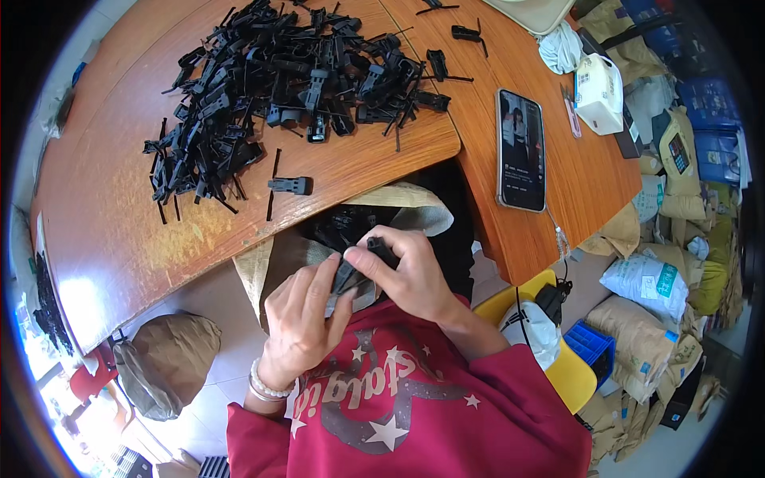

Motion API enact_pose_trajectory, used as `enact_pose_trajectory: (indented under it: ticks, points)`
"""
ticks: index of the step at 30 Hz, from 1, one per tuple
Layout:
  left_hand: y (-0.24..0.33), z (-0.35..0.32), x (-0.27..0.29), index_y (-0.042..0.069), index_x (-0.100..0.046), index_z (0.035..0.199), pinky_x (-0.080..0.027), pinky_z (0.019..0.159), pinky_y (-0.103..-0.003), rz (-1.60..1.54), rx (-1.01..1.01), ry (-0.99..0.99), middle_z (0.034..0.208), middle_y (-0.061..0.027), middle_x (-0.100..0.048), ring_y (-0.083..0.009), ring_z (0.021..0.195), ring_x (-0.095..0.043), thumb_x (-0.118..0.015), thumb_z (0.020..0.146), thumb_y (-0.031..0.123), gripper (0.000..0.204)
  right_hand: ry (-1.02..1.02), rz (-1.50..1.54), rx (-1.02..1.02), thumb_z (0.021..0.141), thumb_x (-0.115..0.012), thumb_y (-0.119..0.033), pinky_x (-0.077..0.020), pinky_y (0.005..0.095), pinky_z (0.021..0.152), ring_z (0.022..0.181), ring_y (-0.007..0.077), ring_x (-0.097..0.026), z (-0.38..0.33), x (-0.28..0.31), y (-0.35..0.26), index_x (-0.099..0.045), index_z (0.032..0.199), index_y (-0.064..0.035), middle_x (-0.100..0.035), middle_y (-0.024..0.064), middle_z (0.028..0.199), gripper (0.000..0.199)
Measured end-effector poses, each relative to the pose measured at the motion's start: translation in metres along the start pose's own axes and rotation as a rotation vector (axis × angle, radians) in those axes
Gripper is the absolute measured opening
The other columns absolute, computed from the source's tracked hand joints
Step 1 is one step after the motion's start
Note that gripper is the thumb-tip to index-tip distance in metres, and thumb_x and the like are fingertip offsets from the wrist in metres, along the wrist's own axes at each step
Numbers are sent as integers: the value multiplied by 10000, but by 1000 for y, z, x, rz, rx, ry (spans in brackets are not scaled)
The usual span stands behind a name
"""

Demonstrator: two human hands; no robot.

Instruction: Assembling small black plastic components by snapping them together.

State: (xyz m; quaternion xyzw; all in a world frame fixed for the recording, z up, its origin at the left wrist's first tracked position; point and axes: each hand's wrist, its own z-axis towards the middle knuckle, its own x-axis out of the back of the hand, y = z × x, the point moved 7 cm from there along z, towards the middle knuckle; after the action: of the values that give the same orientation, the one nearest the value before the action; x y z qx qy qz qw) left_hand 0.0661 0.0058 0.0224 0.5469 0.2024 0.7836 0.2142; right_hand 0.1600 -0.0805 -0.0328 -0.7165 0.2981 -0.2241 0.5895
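Hands: My left hand (301, 319) and right hand (408, 275) meet in front of my red sweater (478, 402), both pinching one small black part (344, 279) between thumbs and fingers.
Part: It sits inside my grip, over the mouth of an open sack (252, 267); my fingers cover much of it.
Long axis: It appears to slant, the near end toward my left palm, the far end away and to the right. More black shows beyond my right thumb; I cannot tell whether that is the same part.
Sack: Just beyond and below my grip, with black pieces inside; I judge these may be handled already, but cannot be sure.
Heap: Farther ahead and left of my grip, a large heap (239, 95) of similar pieces covers much of the table (119, 171). Most of the work seems left.
Loose piece: Ahead and slightly left, a single piece (293, 186) lies apart, its body sideways, a thin rod across its left end.
Phone: Right of my grip, a lit phone (522, 151) lies face up.
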Motion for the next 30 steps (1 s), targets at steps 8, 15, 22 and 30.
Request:
enact_pose_trajectory:
  ticks: [8, 15, 22, 30]
  points:
    - [-32, -4, -2, -35, -585, 1052, -485, 652, -283, -473, 436, 38, 808, -138, -623, -220, 692, -623, -657, 761, 3, 302, -55, 7, 114, 864, -618, -138, -417, 280, 601, 645, 138, -513, -10, -9, -14, -579, 977, 26, -529, 94, 750, 204]
    - [-41, -9, -16, -88, -548, 1132, -495, 756, -250, -899, 606, -41, 905, -100, -653, -137, 836, -639, -625, 806, -39, 338, -235, 54, -128, 914, -519, -100, -461, 256, 645, 703, 117, -580, -24, -9, -11, -543, 1105, 41, -601, 84, 820, 239]
    - [-34, -1, -7, -81, -570, 1101, -494, 652, -287, -716, 442, -56, 840, -184, -632, -267, 722, -650, -661, 769, 8, 355, -289, 49, -154, 896, -561, -124, -476, 266, 673, 735, 139, -610, -21, -12, -16, -563, 1063, 47, -625, 107, 835, 239]
    - [-20, 4, 1, -59, -541, 1129, -450, 524, -352, -446, 255, -69, 760, -166, -565, -335, 595, -554, -643, 777, 6, 372, -310, 94, -196, 894, -575, -117, -443, 229, 576, 623, 86, -551, -20, -10, -5, -571, 1048, 50, -598, 55, 749, 227]
